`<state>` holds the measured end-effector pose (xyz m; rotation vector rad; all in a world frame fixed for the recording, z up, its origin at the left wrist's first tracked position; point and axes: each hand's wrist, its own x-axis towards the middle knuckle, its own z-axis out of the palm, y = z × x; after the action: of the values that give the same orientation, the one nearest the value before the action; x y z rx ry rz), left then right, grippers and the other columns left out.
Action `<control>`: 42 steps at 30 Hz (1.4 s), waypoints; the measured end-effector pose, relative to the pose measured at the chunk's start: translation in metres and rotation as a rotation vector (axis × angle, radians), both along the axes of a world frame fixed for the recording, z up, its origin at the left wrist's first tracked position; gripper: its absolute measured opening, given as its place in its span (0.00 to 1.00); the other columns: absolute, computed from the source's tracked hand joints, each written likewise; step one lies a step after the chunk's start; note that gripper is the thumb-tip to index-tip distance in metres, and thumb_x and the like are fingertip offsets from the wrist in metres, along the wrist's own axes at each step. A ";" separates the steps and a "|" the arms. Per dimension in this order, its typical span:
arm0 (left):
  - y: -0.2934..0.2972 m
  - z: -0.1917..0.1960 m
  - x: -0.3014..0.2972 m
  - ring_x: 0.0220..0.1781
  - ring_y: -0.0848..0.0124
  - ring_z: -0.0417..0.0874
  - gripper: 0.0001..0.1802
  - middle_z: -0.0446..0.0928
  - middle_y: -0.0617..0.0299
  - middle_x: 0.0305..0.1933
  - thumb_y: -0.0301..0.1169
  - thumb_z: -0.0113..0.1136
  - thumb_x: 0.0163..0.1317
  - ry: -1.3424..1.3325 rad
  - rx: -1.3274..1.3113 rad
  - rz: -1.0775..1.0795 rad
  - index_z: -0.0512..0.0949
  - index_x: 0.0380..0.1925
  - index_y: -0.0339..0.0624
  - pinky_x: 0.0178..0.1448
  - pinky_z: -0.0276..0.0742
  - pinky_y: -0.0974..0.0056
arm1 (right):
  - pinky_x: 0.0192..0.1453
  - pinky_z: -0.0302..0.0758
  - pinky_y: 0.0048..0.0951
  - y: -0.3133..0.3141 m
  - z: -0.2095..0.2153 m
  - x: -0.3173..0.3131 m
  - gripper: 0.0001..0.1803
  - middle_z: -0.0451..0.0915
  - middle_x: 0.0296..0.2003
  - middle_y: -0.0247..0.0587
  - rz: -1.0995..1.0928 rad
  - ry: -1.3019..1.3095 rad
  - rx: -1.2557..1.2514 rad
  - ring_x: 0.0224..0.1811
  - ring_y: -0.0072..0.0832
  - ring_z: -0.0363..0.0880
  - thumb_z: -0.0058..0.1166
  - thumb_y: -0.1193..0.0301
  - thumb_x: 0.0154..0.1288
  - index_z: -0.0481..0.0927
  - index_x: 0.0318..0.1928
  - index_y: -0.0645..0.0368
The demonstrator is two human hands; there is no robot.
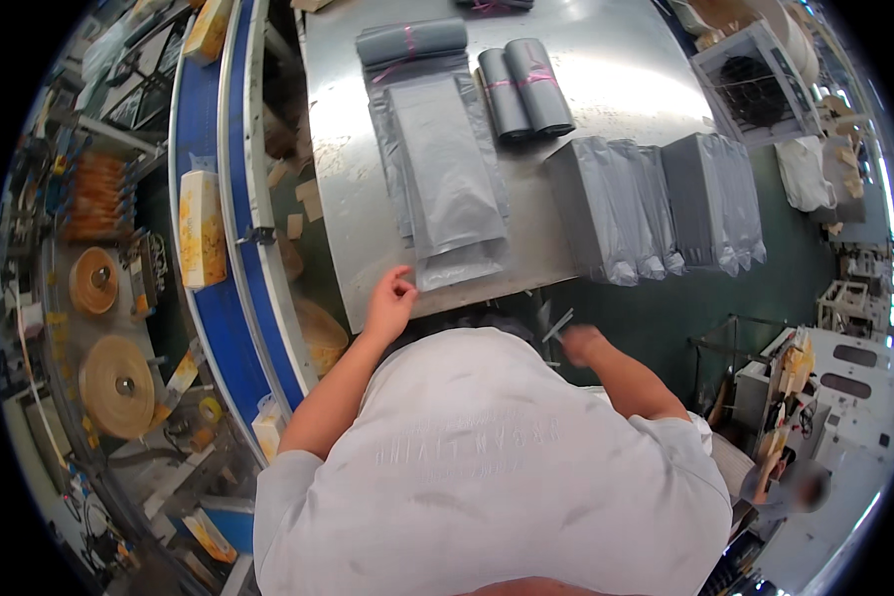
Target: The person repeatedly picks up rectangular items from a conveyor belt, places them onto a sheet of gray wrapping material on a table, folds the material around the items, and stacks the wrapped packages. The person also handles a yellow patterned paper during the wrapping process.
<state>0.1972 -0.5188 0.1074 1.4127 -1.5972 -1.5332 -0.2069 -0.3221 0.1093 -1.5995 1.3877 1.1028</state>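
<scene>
My left hand (391,306) is at the near edge of the metal table, beside the lower left corner of a stack of flat grey plastic bags (447,179). Its fingers are loosely curled and apart, with nothing visible between them. Past the table edge, low on the right, my right hand (586,345) is closed and smeared by motion. A thin, pale, blade-like tool (558,326) sticks out from it; its exact kind is unclear. At the far end of the bag stack lies a grey roll (412,42) with a pink tie.
Two tied grey rolls (526,89) lie on the metal table (353,219). Grey bag bundles (616,209) overhang its right front edge. Left runs a blue conveyor (201,119) carrying yellow-and-white packages (201,228). A white-framed fan (755,84) stands at the far right.
</scene>
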 end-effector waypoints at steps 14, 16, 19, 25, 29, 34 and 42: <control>-0.116 0.040 -0.014 0.76 0.61 0.75 0.08 0.78 0.57 0.68 0.27 0.63 0.60 -0.416 -1.426 -0.985 0.79 0.38 0.38 0.80 0.68 0.55 | 0.78 0.70 0.42 -0.233 0.056 0.032 0.15 0.84 0.55 0.34 0.723 -0.731 -1.181 0.71 0.35 0.74 0.60 0.70 0.59 0.86 0.47 0.54; -0.115 0.040 -0.015 0.73 0.60 0.78 0.05 0.81 0.55 0.63 0.29 0.62 0.63 -0.404 -1.403 -0.858 0.77 0.32 0.40 0.77 0.72 0.54 | 0.72 0.76 0.40 -0.236 0.048 0.018 0.07 0.87 0.47 0.36 0.421 -0.947 -1.184 0.63 0.33 0.82 0.61 0.69 0.63 0.87 0.39 0.56; -0.101 0.037 -0.032 0.54 0.61 0.85 0.08 0.84 0.56 0.48 0.27 0.60 0.69 -0.092 -0.764 -0.444 0.75 0.29 0.39 0.59 0.79 0.55 | 0.58 0.82 0.36 -0.231 0.040 0.029 0.10 0.87 0.39 0.43 -0.652 -1.017 -0.917 0.47 0.34 0.87 0.58 0.67 0.71 0.85 0.37 0.61; -0.123 -0.034 -0.059 0.31 0.72 0.67 0.14 0.70 0.63 0.27 0.29 0.65 0.73 0.178 0.169 0.584 0.73 0.28 0.39 0.37 0.67 0.58 | 0.46 0.80 0.39 -0.279 0.007 0.089 0.16 0.86 0.34 0.47 -1.190 -0.767 -0.806 0.36 0.37 0.85 0.61 0.62 0.75 0.81 0.39 0.64; -0.112 -0.004 -0.087 0.33 0.68 0.76 0.09 0.79 0.58 0.30 0.29 0.66 0.72 -0.190 -0.303 0.611 0.79 0.34 0.35 0.43 0.76 0.58 | 0.61 0.77 0.44 -0.266 -0.006 0.112 0.32 0.86 0.51 0.55 -1.397 -0.680 -1.043 0.54 0.47 0.83 0.59 0.49 0.74 0.76 0.61 0.65; -0.117 -0.041 -0.082 0.43 0.61 0.85 0.10 0.85 0.53 0.38 0.24 0.64 0.69 -0.014 -0.056 0.631 0.85 0.48 0.34 0.54 0.80 0.58 | 0.81 0.56 0.51 -0.257 -0.022 0.137 0.48 0.70 0.71 0.62 -0.988 -0.731 -1.110 0.75 0.59 0.61 0.55 0.41 0.73 0.63 0.79 0.65; -0.081 0.003 -0.100 0.51 0.65 0.83 0.09 0.83 0.53 0.51 0.20 0.62 0.65 -0.068 -0.329 0.318 0.82 0.45 0.35 0.54 0.79 0.63 | 0.71 0.71 0.45 -0.237 0.090 0.091 0.46 0.70 0.65 0.48 -1.782 -1.079 -0.438 0.69 0.39 0.69 0.73 0.58 0.59 0.60 0.72 0.56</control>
<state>0.0973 -0.5996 0.1108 1.4569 -1.4945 -1.0008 -0.1160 -0.5588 0.1992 -0.3745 1.4538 -0.9991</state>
